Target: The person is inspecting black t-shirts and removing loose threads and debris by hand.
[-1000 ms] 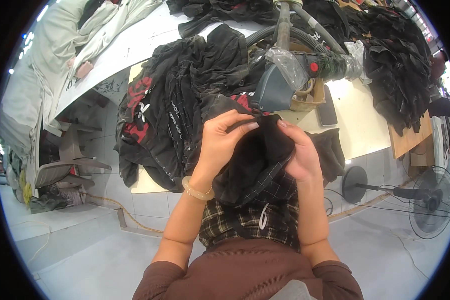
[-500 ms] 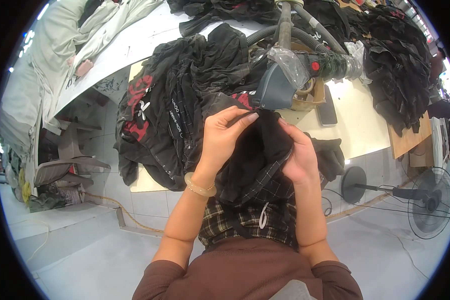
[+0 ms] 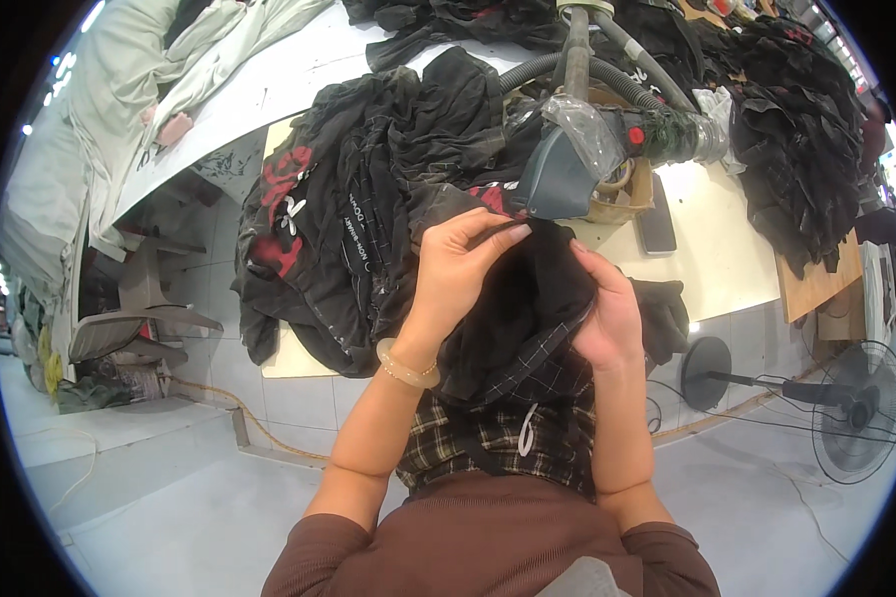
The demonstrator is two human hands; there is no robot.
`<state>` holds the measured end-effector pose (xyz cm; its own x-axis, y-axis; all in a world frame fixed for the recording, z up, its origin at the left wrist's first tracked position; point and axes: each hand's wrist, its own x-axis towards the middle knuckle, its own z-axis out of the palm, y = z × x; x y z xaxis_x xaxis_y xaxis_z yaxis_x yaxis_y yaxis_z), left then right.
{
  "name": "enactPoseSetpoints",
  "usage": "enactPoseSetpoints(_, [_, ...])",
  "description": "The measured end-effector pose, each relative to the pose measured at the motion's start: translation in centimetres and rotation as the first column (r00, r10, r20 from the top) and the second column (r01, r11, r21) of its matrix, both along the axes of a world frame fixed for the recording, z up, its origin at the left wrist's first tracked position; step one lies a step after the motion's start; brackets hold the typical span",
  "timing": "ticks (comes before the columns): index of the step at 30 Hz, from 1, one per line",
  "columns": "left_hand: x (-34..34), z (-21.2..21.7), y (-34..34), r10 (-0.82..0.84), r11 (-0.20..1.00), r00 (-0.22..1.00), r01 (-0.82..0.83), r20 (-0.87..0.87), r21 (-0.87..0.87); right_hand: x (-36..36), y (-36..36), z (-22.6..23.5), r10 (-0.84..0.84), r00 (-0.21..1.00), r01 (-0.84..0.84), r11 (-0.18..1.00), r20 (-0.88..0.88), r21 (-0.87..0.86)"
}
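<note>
My left hand [image 3: 450,269] pinches the upper edge of a black cloth garment [image 3: 528,284] between thumb and fingers, just below the dark blue-grey machine head [image 3: 558,179]. On the garment's right side, my right hand [image 3: 610,313] grips it, with the thumb in front and the other fingers partly hidden. The garment hangs over my lap, and a band with a white grid pattern runs along its lower right. A light bangle circles my left wrist. To the left, a heap of black garments [image 3: 368,179] with red and white prints lies against the held piece.
Grey hoses [image 3: 627,75] rise from behind the machine head. A cardboard box [image 3: 639,194] and a dark phone [image 3: 657,221] are on the pale tabletop [image 3: 717,254]. Another black garment pile [image 3: 801,149] hangs off the right side. A fan [image 3: 856,408] stands on the floor at right.
The view has shifted slightly, so the machine, heap and hands appear a little farther right. Both hands keep their hold on the garment, hardly moved relative to the machine.
</note>
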<state>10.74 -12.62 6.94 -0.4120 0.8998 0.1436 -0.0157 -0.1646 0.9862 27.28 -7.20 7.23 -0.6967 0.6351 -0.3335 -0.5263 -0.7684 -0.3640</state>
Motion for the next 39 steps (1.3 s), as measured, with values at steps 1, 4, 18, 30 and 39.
enactPoseSetpoints(1, [0.0, 0.0, 0.0, 0.003, 1.0, 1.0, -0.003, -0.014, -0.004, -0.1, 0.0, 0.1, -0.008, 1.0, 0.008, 1.0, 0.007, 0.003])
enactPoseSetpoints(4, [-0.2, 0.2, 0.0, 0.01, 1.0, 1.0, -0.01, 0.026, 0.023, -0.1, 0.2, -0.8, -0.009, 1.0, 0.009, 1.0, 0.004, -0.001])
enactPoseSetpoints(18, [-2.0, 0.2, -2.1, -0.147, 0.984, 0.981, 0.132, -0.125, -0.117, 0.0, 0.5, 0.3, 0.01, 0.983, -0.067, 0.948, 0.182, 0.312])
enactPoseSetpoints(30, [-1.5, 1.7, -2.6, -0.182, 0.982, 0.966, 0.171, -0.181, -0.079, 0.5, 0.4, 1.4, -0.092, 0.923, -0.129, 0.841, 0.374, 0.525])
enactPoseSetpoints(39, [0.3, 0.9, -1.5, 0.196, 0.968, 0.825, -0.077, -0.531, 0.237, -0.7, -0.4, 1.4, -0.784, 0.587, -0.35, -0.018, 0.204, 0.937])
